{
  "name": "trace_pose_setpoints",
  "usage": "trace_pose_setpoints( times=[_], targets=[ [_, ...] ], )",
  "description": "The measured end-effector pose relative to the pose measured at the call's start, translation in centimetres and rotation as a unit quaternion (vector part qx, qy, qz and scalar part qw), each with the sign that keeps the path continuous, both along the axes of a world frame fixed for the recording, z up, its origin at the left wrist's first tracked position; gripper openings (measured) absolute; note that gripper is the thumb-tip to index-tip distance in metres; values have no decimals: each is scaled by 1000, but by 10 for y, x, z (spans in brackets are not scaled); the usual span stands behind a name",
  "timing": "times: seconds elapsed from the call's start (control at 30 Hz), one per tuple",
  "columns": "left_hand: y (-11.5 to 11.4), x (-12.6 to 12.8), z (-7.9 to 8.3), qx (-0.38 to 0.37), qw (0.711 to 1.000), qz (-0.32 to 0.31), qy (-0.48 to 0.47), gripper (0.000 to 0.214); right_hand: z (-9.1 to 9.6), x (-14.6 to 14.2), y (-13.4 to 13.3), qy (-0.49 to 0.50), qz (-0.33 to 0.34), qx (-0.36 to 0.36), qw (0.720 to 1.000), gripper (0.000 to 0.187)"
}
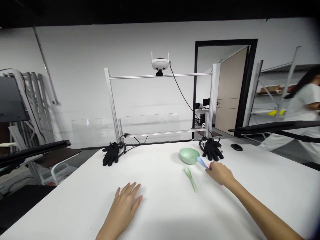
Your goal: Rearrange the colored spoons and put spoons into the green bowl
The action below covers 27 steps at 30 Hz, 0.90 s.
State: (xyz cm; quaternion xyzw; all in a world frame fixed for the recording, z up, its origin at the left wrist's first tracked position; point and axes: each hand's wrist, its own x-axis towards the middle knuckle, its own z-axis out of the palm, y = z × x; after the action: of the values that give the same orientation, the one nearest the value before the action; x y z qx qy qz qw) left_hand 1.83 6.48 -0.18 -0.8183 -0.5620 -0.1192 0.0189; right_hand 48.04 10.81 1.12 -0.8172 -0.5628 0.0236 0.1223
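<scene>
A blue spoon (202, 162) is pinched in my right hand (220, 172), its bowl pointing up and left toward the rim of a green bowl (189, 155). A small pink piece (207, 165) shows beside the spoon at my fingertips; most of it is hidden, so I cannot tell what it is. On the white table (160, 206), left of my right hand and nearer than the bowl, lies a light green spoon (191, 180). My left hand (123, 205) rests palm down over the table's left part, fingers spread and holding nothing.
Black gloves with cables, one left (111, 154) and one right (212, 149), lie along the table's far side. A black mouse (236, 147) sits at the far right. Behind stands a metal frame (160, 77) carrying a white device (160, 64). A person (303, 100) is at the right.
</scene>
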Motion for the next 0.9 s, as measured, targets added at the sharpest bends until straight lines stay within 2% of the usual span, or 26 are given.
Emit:
trace_pose_setpoints(
  times=[0.1, 0.4, 0.9],
  targets=[
    [1, -1, -2, 7, 1000, 0, -2, 54, -11, -10, 1, 4, 6, -14, 1000, 17],
    [1, -2, -3, 8, 1000, 1, -2, 54, -44, -22, 7, -29, 14, -32, 999, 25],
    [0, 0, 2, 1, 1000, 2, 0, 55, -51, -20, 5, -5, -1, -49, 999, 26]
  ],
)
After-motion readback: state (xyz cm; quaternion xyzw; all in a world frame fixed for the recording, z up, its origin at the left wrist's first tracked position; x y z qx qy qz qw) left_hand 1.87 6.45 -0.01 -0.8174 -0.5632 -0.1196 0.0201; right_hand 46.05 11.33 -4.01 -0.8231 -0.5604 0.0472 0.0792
